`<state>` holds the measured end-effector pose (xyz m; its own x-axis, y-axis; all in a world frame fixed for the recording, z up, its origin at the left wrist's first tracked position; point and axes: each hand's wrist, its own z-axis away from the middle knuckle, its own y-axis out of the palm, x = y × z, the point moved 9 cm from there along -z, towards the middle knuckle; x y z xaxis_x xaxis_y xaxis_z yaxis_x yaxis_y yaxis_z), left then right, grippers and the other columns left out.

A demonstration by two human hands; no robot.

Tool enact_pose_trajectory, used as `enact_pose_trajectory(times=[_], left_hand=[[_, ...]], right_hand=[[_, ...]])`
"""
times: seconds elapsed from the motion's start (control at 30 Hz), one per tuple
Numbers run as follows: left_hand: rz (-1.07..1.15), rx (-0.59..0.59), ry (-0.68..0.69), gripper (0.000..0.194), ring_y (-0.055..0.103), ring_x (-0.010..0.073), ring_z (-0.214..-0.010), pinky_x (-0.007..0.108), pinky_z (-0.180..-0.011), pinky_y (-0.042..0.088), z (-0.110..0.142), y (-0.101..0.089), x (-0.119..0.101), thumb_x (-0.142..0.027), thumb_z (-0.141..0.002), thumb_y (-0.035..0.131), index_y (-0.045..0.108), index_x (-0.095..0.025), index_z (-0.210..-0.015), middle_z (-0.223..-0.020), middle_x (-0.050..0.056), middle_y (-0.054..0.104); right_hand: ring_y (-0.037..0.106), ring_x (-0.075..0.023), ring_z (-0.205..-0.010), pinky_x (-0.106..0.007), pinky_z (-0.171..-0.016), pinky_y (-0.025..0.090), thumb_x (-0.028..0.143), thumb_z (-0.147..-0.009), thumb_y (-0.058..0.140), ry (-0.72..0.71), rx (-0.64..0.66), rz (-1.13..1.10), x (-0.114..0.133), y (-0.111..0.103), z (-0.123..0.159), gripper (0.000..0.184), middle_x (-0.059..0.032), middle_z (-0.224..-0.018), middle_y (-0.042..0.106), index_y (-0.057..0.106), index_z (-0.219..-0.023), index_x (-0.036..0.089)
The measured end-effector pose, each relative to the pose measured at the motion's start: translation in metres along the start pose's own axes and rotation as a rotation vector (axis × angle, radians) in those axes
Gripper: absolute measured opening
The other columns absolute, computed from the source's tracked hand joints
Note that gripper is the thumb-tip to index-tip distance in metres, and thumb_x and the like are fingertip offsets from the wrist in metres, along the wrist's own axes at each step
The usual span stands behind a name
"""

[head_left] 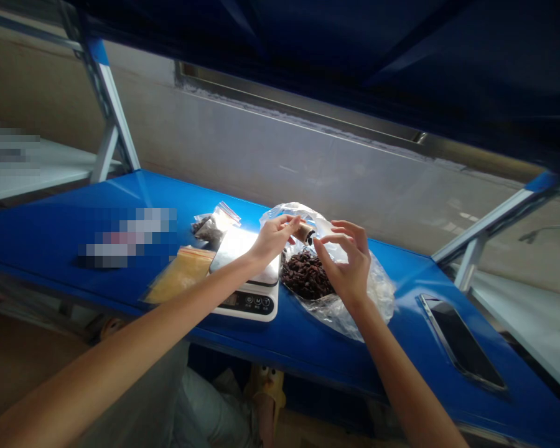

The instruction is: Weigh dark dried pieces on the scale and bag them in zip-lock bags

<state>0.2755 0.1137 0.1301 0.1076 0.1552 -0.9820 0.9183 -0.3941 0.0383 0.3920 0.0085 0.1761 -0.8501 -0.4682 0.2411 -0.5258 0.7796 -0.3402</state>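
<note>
My left hand (276, 236) is closed around a small tan container (302, 232), tilted so its mouth faces right; dark pieces show at the opening. Close to that mouth, the thumb and forefinger of my right hand (348, 261) come together in a pinch, its other fingers raised; what they hold is too small to make out. Both hands are above an opened clear plastic bag (373, 292) full of dark brown, bean-like pieces (305, 277). Left of the bag stands a white digital kitchen scale (273, 311), partly hidden by my left forearm.
A zip bag of yellowish material (180, 277) lies left of the scale, and a small zip bag with dark contents (210, 230) lies behind it. A phone (462, 342) rests at the right of the blue table (56, 218). A dark blue shelf (331, 50) overhangs the table.
</note>
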Motion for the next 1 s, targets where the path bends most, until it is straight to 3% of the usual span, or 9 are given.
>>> enact_pose_trajectory(times=[0.2, 0.4, 0.57, 0.8, 1.0], left_hand=[[0.005, 0.008, 0.003, 0.03, 0.059, 0.0101, -0.064, 0.02, -0.054, 0.042, -0.001, 0.001, -0.001, -0.038, -0.089, 0.051, 0.065, -0.012, -0.089, -0.072, 0.004, 0.065], [-0.022, 0.053, 0.055, 0.033, 0.056, 0.009, -0.059, 0.021, -0.054, 0.042, 0.001, 0.003, -0.007, -0.04, -0.09, 0.049, 0.064, -0.012, -0.083, -0.071, 0.003, 0.063], [-0.015, 0.071, 0.068, 0.024, 0.052, 0.0062, -0.054, 0.021, -0.053, 0.04, -0.003, 0.005, -0.009, -0.034, -0.087, 0.055, 0.064, -0.012, -0.091, -0.076, 0.002, 0.062], [0.019, 0.075, 0.173, 0.024, 0.053, 0.006, -0.055, 0.02, -0.057, 0.043, -0.008, 0.011, -0.021, -0.031, -0.09, 0.05, 0.064, -0.012, -0.091, -0.074, 0.002, 0.063], [0.037, 0.07, 0.179, 0.02, 0.051, 0.0061, -0.055, 0.02, -0.056, 0.043, -0.009, 0.012, -0.024, -0.027, -0.09, 0.051, 0.065, -0.012, -0.089, -0.068, 0.0, 0.06]], right_hand=[[0.064, -0.0209, -0.09, -0.039, -0.077, 0.052, 0.028, -0.084, 0.063, 0.005, 0.011, 0.042, -0.001, 0.0, 0.0, 0.008, -0.0083, -0.105, 0.062, 0.069, -0.087, 0.023], [0.058, -0.0245, -0.108, -0.044, -0.087, 0.047, 0.028, -0.091, 0.054, -0.113, 0.166, 0.099, 0.007, 0.015, 0.007, 0.023, -0.0105, -0.125, 0.056, 0.065, -0.11, 0.026], [0.049, -0.0281, -0.122, -0.049, -0.094, 0.042, 0.029, -0.094, 0.048, -0.1, 0.282, 0.152, 0.004, 0.028, 0.012, 0.032, -0.0122, -0.137, 0.047, 0.056, -0.125, 0.027], [0.047, -0.0284, -0.123, -0.048, -0.094, 0.042, 0.033, -0.093, 0.047, -0.069, 0.26, 0.211, 0.003, 0.027, 0.01, 0.033, -0.0123, -0.135, 0.049, 0.053, -0.125, 0.026], [0.055, -0.0255, -0.113, -0.042, -0.09, 0.043, 0.027, -0.091, 0.05, -0.111, 0.152, 0.292, 0.008, 0.018, 0.007, 0.029, -0.0097, -0.127, 0.057, 0.06, -0.118, 0.027]])
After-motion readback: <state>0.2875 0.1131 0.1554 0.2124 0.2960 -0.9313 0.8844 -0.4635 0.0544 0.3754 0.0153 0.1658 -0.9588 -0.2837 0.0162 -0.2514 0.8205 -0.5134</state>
